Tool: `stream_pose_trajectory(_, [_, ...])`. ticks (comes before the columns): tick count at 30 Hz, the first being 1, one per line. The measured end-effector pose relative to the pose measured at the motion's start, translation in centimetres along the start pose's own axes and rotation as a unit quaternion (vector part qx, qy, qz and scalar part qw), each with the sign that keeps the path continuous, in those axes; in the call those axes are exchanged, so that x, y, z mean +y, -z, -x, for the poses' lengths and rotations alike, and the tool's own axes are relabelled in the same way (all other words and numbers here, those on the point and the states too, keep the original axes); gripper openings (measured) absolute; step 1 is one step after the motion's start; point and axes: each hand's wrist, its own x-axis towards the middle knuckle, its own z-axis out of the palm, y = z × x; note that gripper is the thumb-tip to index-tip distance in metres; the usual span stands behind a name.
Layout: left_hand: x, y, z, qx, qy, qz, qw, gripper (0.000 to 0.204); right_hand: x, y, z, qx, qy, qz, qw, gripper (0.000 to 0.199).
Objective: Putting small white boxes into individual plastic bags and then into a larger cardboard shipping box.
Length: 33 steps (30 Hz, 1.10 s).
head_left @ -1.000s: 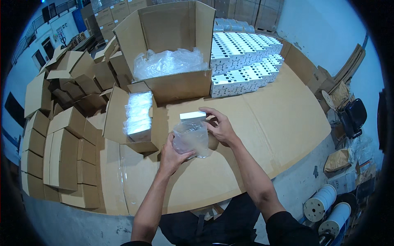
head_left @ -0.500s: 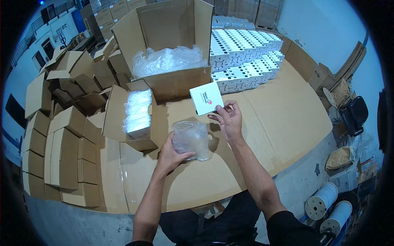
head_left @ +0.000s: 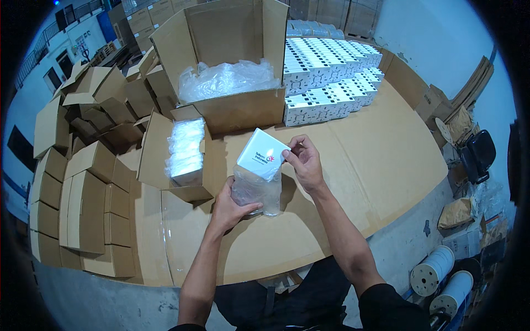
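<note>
My left hand [head_left: 231, 207] grips a clear plastic bag [head_left: 258, 193] and holds it up over the cardboard-covered table [head_left: 353, 160]. Between the thumb and fingers of my right hand [head_left: 303, 161] is the right corner of a flat white square box [head_left: 263, 152] with a small red mark. The box is tilted, its lower corner at the bag's mouth and partly behind or inside the film. Left of the bag, a small open carton [head_left: 207, 171] holds a row of bagged white items [head_left: 185, 148].
A large open carton [head_left: 237, 113] behind holds loose plastic bags [head_left: 229, 81]. Stacked white boxes [head_left: 317, 107] stand back right. Many brown cartons [head_left: 88, 212] pile up at the left. White cable reels [head_left: 433, 270] and a black chair [head_left: 478, 151] are beyond the table's right edge.
My right hand has brought the white box left and down, from above the bag to its mouth. The left hand keeps its hold on the bag in nearly the same place.
</note>
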Motion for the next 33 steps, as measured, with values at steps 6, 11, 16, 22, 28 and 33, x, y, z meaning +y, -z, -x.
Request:
stream_pose_trajectory(6, [1.0, -0.4, 0.2, 0.005, 0.014, 0.036, 0.999, 0.073, 0.0, 0.6, 0.0, -0.023, -0.003, 0.058, 0.998, 0.019])
stream_pose_trajectory(11, [0.0, -0.2, 0.2, 0.004, -0.008, 0.029, 1.000, 0.071, -0.1, 0.0, 0.2, -0.051, -0.113, 0.025, 0.992, 0.017])
stream_pose_trajectory(16, [0.3, -0.4, 0.0, 0.001, -0.019, 0.067, 0.998, 0.060, 0.0, 0.5, 0.0, -0.059, -0.119, 0.034, 0.991, 0.016])
stream_pose_trajectory(22, [-0.3, -0.7, -1.2, 0.024, 0.061, 0.122, 0.990, 0.031, 0.4, 0.8, -0.3, -0.080, -0.112, 0.072, 0.988, 0.013])
stream_pose_trajectory(28, [-1.1, -1.3, -3.0, 0.072, 0.056, 0.119, 0.989, 0.032, 0.8, 0.5, -0.6, 0.005, -0.133, 0.049, 0.990, 0.021])
stream_pose_trajectory(33, [-2.1, -1.9, -4.6, 0.122, 0.035, 0.138, 0.982, 0.032, 2.0, 0.5, 0.1, -0.076, -0.238, 0.109, 0.962, 0.027])
